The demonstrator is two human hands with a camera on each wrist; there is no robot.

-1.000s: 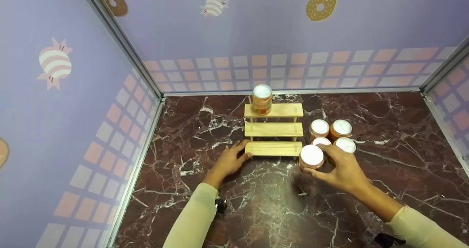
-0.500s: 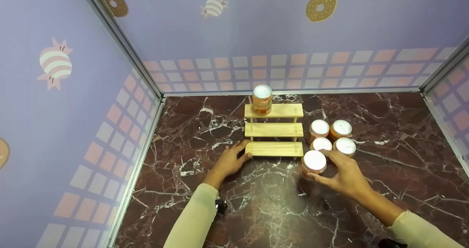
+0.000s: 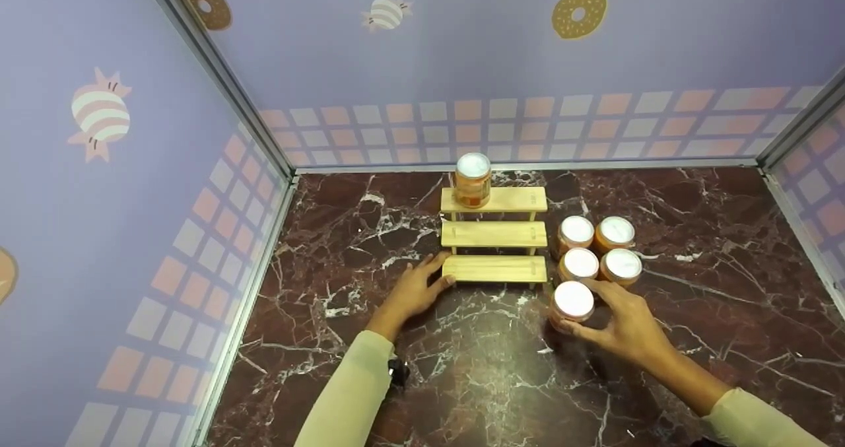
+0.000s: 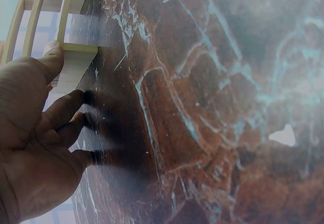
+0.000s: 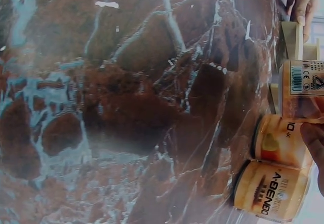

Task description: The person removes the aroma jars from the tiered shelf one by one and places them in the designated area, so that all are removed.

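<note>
My right hand holds a jar with a white top between thumb and fingers, at the front of a cluster of similar jars. In the right wrist view this jar shows a barcode label; I cannot tell whether its base touches the table. A three-step wooden stand stands left of the jars. At its lowest step's left end, my left hand grips with thumb and index finger. The left wrist view shows the thumb against the stand and other fingertips at the tabletop. One jar sits on the top step's left side.
Dark red marble tabletop with white veins lies under everything. A purple patterned back wall rises behind the stand, and a left side wall meets it at a metal corner strip.
My right hand has moved the held jar slightly toward me and to the right, uncovering the jar behind it. My left hand stays at the stand.
</note>
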